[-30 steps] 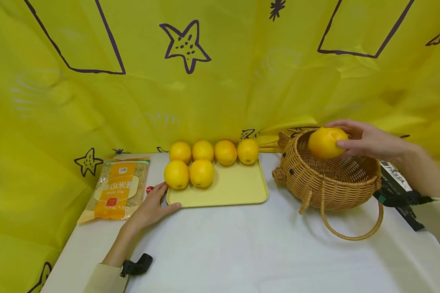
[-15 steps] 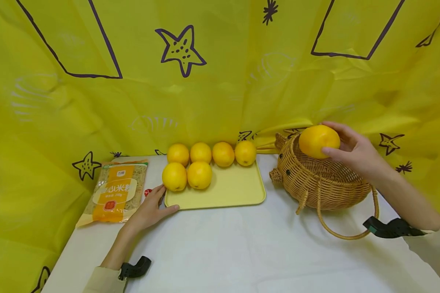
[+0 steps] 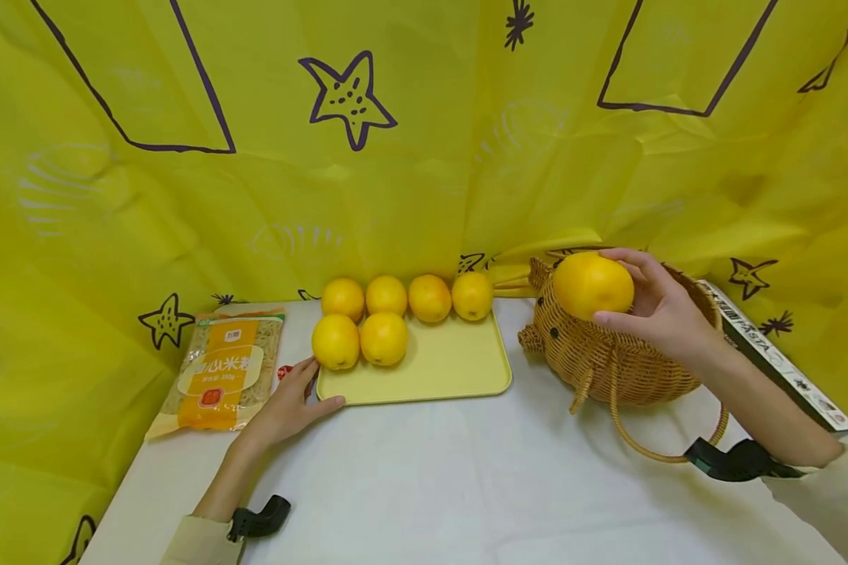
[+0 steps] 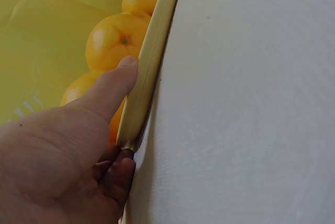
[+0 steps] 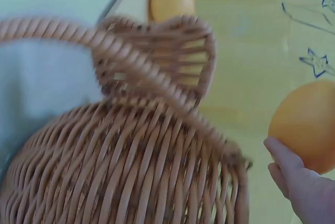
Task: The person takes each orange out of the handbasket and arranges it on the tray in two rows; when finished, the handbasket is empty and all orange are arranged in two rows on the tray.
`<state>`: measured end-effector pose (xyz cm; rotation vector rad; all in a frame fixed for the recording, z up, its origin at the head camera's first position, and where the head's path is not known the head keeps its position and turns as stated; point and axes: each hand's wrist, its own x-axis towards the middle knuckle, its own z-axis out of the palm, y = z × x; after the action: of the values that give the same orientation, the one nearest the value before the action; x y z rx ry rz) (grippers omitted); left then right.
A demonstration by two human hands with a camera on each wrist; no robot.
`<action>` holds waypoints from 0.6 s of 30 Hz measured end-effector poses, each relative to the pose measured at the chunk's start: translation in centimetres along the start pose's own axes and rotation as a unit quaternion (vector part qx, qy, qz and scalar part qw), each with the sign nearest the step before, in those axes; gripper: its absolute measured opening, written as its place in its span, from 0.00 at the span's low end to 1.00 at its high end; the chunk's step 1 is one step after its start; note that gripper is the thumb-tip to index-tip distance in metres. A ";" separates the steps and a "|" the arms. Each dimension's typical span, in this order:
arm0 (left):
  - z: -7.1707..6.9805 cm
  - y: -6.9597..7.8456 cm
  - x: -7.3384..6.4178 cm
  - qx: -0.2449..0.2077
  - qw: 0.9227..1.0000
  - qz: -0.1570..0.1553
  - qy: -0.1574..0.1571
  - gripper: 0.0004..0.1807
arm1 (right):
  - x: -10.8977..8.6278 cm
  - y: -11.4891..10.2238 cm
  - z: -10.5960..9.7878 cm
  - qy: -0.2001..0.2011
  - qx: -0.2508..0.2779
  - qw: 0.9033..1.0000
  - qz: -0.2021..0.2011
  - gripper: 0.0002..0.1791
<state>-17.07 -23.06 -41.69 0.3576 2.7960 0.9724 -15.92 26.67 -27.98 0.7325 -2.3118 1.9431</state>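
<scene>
My right hand (image 3: pixel 660 314) holds an orange (image 3: pixel 593 285) between thumb and fingers, over the face side of a pig-shaped wicker basket (image 3: pixel 629 373). In the right wrist view that orange (image 5: pixel 309 127) is beside the basket's rim, partly out of frame. My left hand (image 3: pixel 287 408) grips the near left corner of a yellow tray (image 3: pixel 445 373). Its thumb (image 4: pixel 112 85) lies against the rim in the left wrist view, with the other fingers bent at the corner. Several oranges (image 3: pixel 385 339) sit on the tray, a full row at the back and two in front on the left.
Left of the tray lies a bag of rice noodles (image 3: pixel 219 373). A pasta box (image 3: pixel 777 353) lies behind and right of the basket. The basket's handle (image 3: pixel 650 451) hangs down to the white table (image 3: pixel 438 479). A yellow patterned cloth (image 3: pixel 424 180) rises behind.
My right hand has moved left with the orange, from over the basket's opening to above its face side. My left hand stays at the tray corner. The view has shifted slightly.
</scene>
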 end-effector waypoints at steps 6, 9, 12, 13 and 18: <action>0.1 -0.1 0.1 -0.006 1.000 -0.001 -0.002 0.52 | 0.4 -0.3 1.9 -0.026 0.008 1.000 -0.013 0.41; 0.2 0.0 0.1 -0.008 1.000 -0.002 -0.002 0.52 | 0.5 -0.4 2.8 -0.030 0.013 0.999 -0.012 0.39; 0.2 0.0 0.1 -0.008 1.000 -0.003 0.001 0.52 | 0.6 -0.2 3.5 -0.035 0.006 0.999 -0.011 0.35; 0.2 0.0 0.0 -0.007 1.000 -0.003 0.002 0.52 | 0.6 -0.2 3.7 -0.039 0.003 0.999 -0.009 0.34; 0.1 0.0 0.0 -0.008 1.000 -0.001 0.004 0.52 | 0.6 0.3 5.0 -0.056 -0.025 0.998 0.004 0.34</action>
<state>-17.04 -22.97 -41.77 0.3505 2.7941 0.9975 -15.16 21.81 -29.15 0.8508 -2.4205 1.8873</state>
